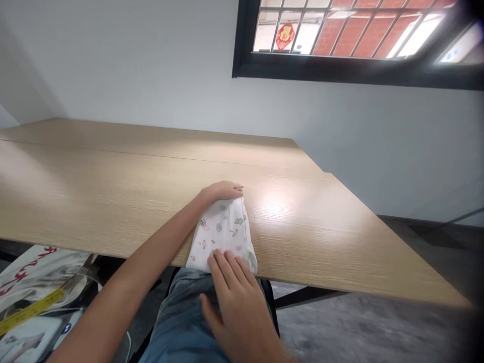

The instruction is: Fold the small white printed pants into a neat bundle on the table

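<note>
A white cloth [223,229], folded into a compact piece and printed with small pastel figures, lies at the near edge of the wooden table [321,237]. My left hand [225,190] reaches across to its far end and rests there, fingers stretched toward the right; its underside is hidden. On the near part of the cloth lies my right hand [238,297], palm down. Its fingers are extended and its thumb is apart. Whether the folded cloth is a garment I cannot tell.
Below the table at the left, a white bag with red lettering [28,269] lies near a yellow strip [32,311] and a white box [28,338]. My legs in blue jeans [185,322] are under the table edge. A dark-framed window [340,65] is in the far wall.
</note>
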Available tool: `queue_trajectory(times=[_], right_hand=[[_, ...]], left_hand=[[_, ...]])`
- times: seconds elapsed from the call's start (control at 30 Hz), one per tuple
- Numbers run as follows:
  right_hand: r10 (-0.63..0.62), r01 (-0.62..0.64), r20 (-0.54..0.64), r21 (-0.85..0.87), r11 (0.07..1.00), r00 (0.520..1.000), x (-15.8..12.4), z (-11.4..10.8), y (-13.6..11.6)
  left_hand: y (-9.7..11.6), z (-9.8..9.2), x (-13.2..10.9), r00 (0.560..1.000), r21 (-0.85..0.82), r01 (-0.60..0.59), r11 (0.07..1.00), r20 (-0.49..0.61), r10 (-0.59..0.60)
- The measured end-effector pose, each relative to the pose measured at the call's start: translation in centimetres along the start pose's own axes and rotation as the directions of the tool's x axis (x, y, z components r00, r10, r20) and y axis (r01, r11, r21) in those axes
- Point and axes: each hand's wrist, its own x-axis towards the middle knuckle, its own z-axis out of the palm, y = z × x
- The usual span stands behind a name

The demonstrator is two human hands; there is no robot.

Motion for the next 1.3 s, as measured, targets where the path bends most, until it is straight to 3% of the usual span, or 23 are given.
queue_trajectory(times=[0.1,0.2,0.3,0.4,0.53,0.63,0.7,0.77,0.8,0.83,0.9,0.93,1.0,1.03,1.2,1.3], right_hand=[[-0.003,-0.015,0.110,0.161,0.987,0.994,2.6,-2.3,2.1],[-0.045,0.019,0.202,0.130,0.991,0.978,4.5,-3.5,5.2],[-0.095,0.057,0.362,0.113,0.992,0.927,4.4,-3.4,8.0],[-0.183,0.139,0.463,0.128,0.982,0.867,2.8,-2.7,9.6],[-0.220,0.179,0.368,0.143,0.973,0.903,0.9,-1.7,10.0],[-0.229,0.175,0.244,0.223,0.959,0.942,0.1,-1.6,9.5],[-0.214,0.152,0.189,0.299,0.942,0.958,-0.3,-2.1,9.0],[-0.197,0.123,0.162,0.381,0.916,0.967,-0.5,-2.9,8.4],[-0.179,0.096,0.162,0.422,0.901,0.970,-0.6,-3.3,8.2],[-0.143,0.046,0.178,0.460,0.887,0.974,-0.6,-3.5,8.0],[-0.004,-0.114,0.228,0.502,0.857,0.974,-0.5,-3.8,7.6],[0.088,-0.206,0.250,0.497,0.843,0.964,-0.3,-3.7,7.4],[0.268,-0.364,0.262,0.458,0.811,0.927,0.4,-3.2,7.2],[0.347,-0.425,0.250,0.435,0.793,0.904,0.9,-2.8,7.1],[0.608,-0.659,0.256,0.321,0.681,0.752,3.1,-1.3,7.7],[0.648,-0.704,0.274,0.273,0.656,0.710,4.0,-1.0,8.2]], left_hand=[[0.5,-1.4,-3.4,0.986,-0.015,-0.084,0.996,-0.149,0.080],[0.6,-1.3,-8.7,0.963,0.005,-0.144,0.990,-0.231,0.141],[-0.7,0.4,-13.8,0.964,0.095,-0.168,0.981,-0.194,0.183],[-2.9,2.6,-17.0,0.962,0.297,-0.219,0.929,-0.093,0.256],[-4.4,5.0,-18.5,0.933,0.478,-0.270,0.835,-0.085,0.350],[-4.3,5.8,-19.0,0.858,0.549,-0.330,0.768,-0.165,0.487],[-4.0,5.9,-19.4,0.791,0.527,-0.397,0.752,-0.219,0.571],[-3.7,6.0,-19.7,0.760,0.401,-0.473,0.785,-0.264,0.594],[-3.5,6.1,-19.8,0.772,0.284,-0.497,0.820,-0.286,0.568],[-3.3,6.2,-19.8,0.811,0.122,-0.479,0.870,-0.317,0.491],[-2.7,6.4,-19.4,0.908,-0.229,-0.316,0.921,-0.356,0.223],[-2.3,6.5,-19.0,0.931,-0.361,-0.208,0.909,-0.359,0.070],[-1.5,6.8,-17.7,0.915,-0.497,-0.043,0.867,-0.369,-0.166],[-1.2,6.8,-16.9,0.894,-0.514,0.001,0.858,-0.384,-0.231],[-0.3,6.6,-13.5,0.818,-0.534,0.153,0.832,-0.404,-0.410],[0.1,6.3,-13.1,0.777,-0.499,0.247,0.831,-0.411,-0.478]])
